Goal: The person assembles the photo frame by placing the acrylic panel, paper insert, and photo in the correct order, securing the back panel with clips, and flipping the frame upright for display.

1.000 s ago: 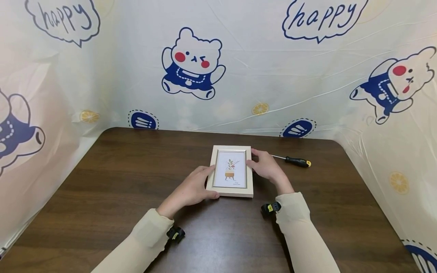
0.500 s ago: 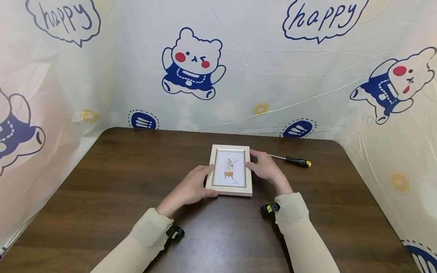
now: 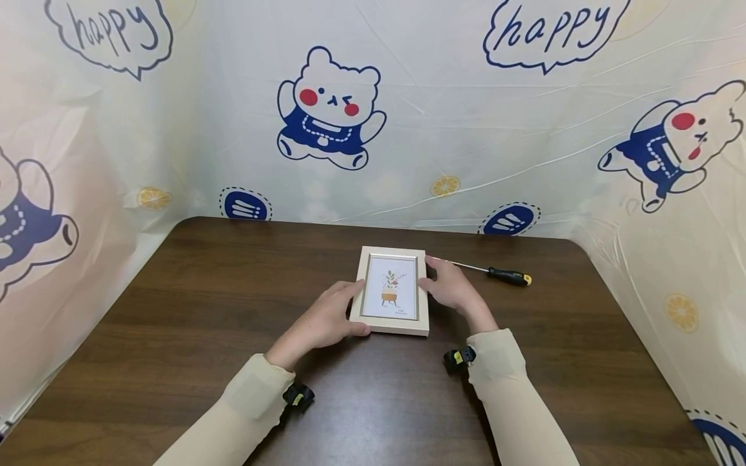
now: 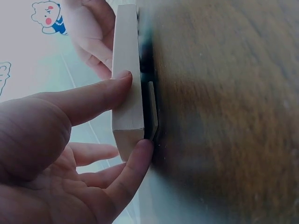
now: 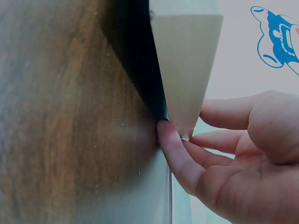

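Note:
A cream-coloured picture frame (image 3: 392, 291) with a potted-plant print lies face up in the middle of the table. Its left side and near-left corner are held by my left hand (image 3: 327, 317), thumb along the near edge. My right hand (image 3: 456, 288) grips the right side near the far corner. In the left wrist view a thin flap (image 4: 153, 112) shows in the gap between the frame and the tabletop. The right wrist view shows a fingertip tucked at the frame's (image 5: 187, 65) lower edge, beside its dark underside. What the frame's back looks like is mostly hidden.
Just right of my right hand lies a screwdriver (image 3: 508, 276) with a black and yellow handle, its shaft pointing toward the frame. The brown wooden table (image 3: 192, 310) reaches back to a printed curtain (image 3: 419, 129), which also hangs along both sides.
The picture frame has shifted slightly left with both hands on it. More of the screwdriver's shaft shows beside the right hand.

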The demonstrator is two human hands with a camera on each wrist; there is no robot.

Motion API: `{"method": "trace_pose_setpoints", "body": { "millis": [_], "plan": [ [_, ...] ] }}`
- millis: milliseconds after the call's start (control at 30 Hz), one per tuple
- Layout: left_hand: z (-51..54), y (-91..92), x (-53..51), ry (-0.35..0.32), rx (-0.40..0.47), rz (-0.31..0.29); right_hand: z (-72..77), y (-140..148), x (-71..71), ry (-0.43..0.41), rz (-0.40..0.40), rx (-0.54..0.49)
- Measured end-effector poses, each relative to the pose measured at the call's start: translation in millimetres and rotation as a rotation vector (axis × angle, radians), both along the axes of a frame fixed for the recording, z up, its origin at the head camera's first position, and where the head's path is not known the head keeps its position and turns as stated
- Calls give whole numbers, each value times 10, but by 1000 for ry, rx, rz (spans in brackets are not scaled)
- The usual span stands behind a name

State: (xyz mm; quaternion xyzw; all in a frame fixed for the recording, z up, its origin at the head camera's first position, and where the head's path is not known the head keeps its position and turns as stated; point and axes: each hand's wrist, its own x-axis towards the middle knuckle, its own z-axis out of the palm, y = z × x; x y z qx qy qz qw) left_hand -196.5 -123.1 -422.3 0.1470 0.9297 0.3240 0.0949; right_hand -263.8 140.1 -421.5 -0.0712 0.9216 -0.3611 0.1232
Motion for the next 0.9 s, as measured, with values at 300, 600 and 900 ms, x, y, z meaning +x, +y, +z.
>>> {"method": "trace_pose_setpoints", "body": {
  "millis": [300,600,900],
  "plan": [
    [-6,-7,-3,2,-1,3,-21,-10,1,-2,10,0],
    [-21,-14,-7,-3,5,12,-17,-18,0,8,37,28],
    [-27,-13,-15,4,-4,31,1,-17,13,-3,82,64]
  ]
}}
